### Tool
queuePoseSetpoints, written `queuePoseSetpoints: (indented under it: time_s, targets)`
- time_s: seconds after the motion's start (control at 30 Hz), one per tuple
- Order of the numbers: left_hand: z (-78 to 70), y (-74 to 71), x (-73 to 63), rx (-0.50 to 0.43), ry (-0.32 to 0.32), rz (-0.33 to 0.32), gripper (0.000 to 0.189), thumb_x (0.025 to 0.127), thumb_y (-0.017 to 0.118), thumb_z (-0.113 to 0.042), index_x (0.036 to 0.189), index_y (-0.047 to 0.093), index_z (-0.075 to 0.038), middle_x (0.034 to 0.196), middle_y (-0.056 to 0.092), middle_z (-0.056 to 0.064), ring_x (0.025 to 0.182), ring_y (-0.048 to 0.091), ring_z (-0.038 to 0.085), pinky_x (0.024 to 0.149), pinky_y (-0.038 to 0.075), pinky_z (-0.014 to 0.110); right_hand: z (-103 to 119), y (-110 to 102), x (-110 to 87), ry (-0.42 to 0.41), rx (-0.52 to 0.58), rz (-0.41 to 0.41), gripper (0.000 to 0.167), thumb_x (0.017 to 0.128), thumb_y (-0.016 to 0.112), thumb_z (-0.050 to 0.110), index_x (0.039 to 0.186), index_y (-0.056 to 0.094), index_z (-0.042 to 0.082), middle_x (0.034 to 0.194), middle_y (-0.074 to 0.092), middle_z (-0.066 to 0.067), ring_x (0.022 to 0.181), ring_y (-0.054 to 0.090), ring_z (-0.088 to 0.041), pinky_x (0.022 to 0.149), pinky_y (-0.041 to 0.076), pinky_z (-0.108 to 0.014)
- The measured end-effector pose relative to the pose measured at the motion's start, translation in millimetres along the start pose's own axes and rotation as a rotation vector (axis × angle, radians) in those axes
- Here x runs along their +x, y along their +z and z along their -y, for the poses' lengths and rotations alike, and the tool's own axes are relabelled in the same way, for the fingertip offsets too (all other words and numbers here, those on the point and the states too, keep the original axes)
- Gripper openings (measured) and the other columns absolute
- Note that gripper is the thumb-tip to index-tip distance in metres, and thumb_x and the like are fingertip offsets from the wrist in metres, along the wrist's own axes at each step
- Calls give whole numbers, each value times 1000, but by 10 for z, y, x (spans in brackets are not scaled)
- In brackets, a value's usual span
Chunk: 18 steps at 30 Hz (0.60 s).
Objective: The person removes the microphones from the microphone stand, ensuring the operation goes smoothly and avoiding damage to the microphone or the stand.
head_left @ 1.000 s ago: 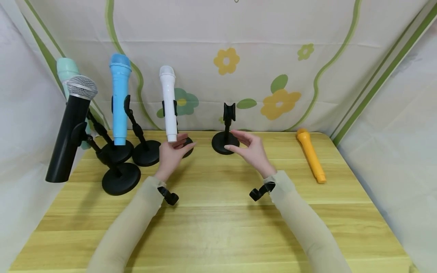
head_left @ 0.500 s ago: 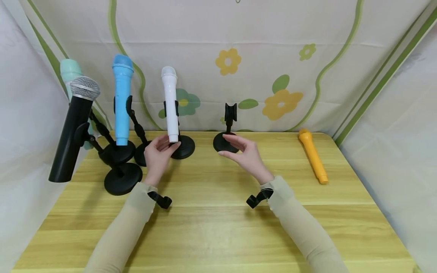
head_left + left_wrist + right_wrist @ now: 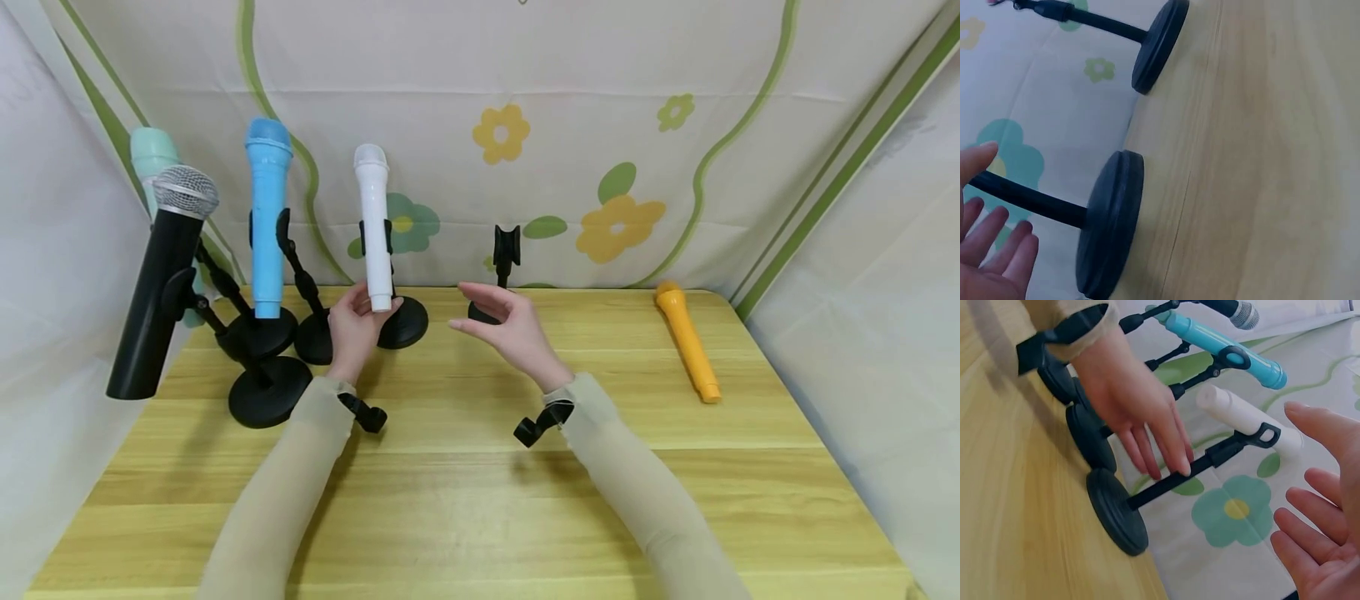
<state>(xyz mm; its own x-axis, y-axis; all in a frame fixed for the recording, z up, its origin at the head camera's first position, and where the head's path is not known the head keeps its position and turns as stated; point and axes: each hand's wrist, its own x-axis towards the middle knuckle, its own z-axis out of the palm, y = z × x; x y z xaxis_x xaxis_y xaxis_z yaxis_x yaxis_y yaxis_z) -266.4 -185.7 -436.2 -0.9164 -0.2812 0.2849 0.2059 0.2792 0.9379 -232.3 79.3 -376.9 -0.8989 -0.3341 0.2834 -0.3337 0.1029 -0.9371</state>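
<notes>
A white microphone (image 3: 375, 225) is held upright in the clip of a black desk stand (image 3: 407, 323). My left hand (image 3: 352, 333) is at this stand, partly behind the microphone's lower end. In the left wrist view, its thumb and spread fingers (image 3: 997, 250) lie on either side of the pole (image 3: 1035, 200), loosely extended. My right hand (image 3: 513, 333) hovers in front of a second black stand (image 3: 507, 246) whose clip holds nothing. Its thumb and fingers are apart and point left, with nothing between them. That hand hides part of the second stand's base.
To the left, a blue microphone (image 3: 267, 217), a mint microphone (image 3: 152, 150) and a black microphone (image 3: 153, 308) with silver mesh sit in black stands. An orange microphone (image 3: 687, 342) lies on the right of the wooden table (image 3: 480, 500). A flowered cloth (image 3: 570, 67) hangs behind.
My left hand shifted left around the white microphone's stand, then slightly forward and right. My right hand moved left from beside the unfilled stand toward the white one. The microphones stayed put.
</notes>
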Motion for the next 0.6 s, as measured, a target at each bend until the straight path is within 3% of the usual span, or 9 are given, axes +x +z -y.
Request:
queuePoseSetpoints:
  time_s: [0.13, 0.3, 0.47, 0.6]
  targets:
    - [67, 47, 85, -31, 2, 6, 50, 87, 85, -22, 129, 65, -4, 123, 68, 15, 108, 69, 27, 93, 56, 37, -67, 85, 141, -15, 9, 13, 55, 89, 83, 21, 140, 63, 14, 140, 61, -2, 129, 56, -21, 107, 46, -36]
    - [109, 88, 173, -70, -14, 7, 41, 90, 81, -12, 126, 67, 1, 119, 68, 20, 104, 69, 32, 94, 56, 36, -78, 197, 292, -50, 33, 28, 52, 89, 83, 26, 137, 66, 17, 138, 63, -5, 127, 58, -20, 106, 47, -32]
    - [105, 87, 206, 4, -28, 2, 36, 92, 80, -16, 123, 72, 0, 114, 71, 21, 103, 69, 34, 94, 55, 41, -69, 293, 399, -54, 61, 28, 50, 89, 83, 23, 136, 66, 13, 135, 64, -7, 125, 60, -20, 105, 48, -35]
    - [102, 70, 201, 74, -13, -2, 37, 92, 80, -24, 122, 73, -2, 114, 72, 19, 104, 69, 31, 92, 55, 44, -53, 361, 450, -40, 79, 24, 49, 90, 82, 21, 136, 66, 12, 136, 64, -9, 122, 61, -12, 104, 48, -33]
